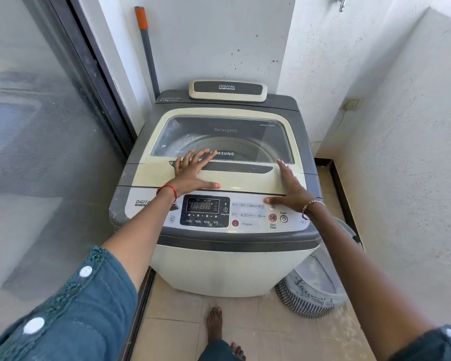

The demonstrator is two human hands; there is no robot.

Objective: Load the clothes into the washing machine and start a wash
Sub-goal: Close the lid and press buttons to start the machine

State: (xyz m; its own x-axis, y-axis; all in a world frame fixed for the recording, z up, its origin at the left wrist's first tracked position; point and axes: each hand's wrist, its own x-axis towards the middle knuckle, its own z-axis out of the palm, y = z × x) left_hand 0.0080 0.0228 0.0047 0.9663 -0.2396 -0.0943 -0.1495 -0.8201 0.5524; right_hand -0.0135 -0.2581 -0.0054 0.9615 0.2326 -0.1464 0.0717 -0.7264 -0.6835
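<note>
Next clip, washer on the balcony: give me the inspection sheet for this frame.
Surface: washing machine top, lid closed; drum seen through the glass, no clothes discernible.
Job's things: control panel display lit; Start/Pause button untouched; laundry basket on the floor at right.
Clutter: grey pole with orange tip leaning in the corner.
Grippers: left hand flat on the lid; right hand flat at the lid's front edge; both empty.
Cables: thin wire from a wall socket.
Surroundings: glass door at left, white walls, tiled floor.
</note>
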